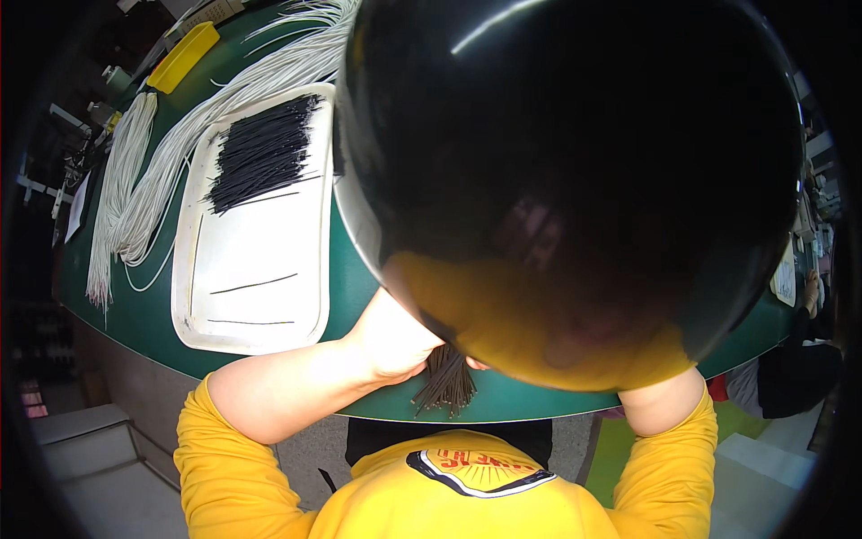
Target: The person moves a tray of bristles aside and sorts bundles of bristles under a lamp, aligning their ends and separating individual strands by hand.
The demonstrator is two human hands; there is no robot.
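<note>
Gripping a bundle of black wires [446,382], left hand [392,346] (right hand's fingers hidden, state untellable).

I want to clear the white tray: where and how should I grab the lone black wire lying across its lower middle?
Pinch the wire near its middle, coming straight down from above. It lies flat and alone on the bare tray, running left to right and apart from the black pile, so thumb and finger can close across its thin width.

Yellow short-sleeved shirt, round red-and-yellow chest emblem edged black and white, bare forearms
</note>
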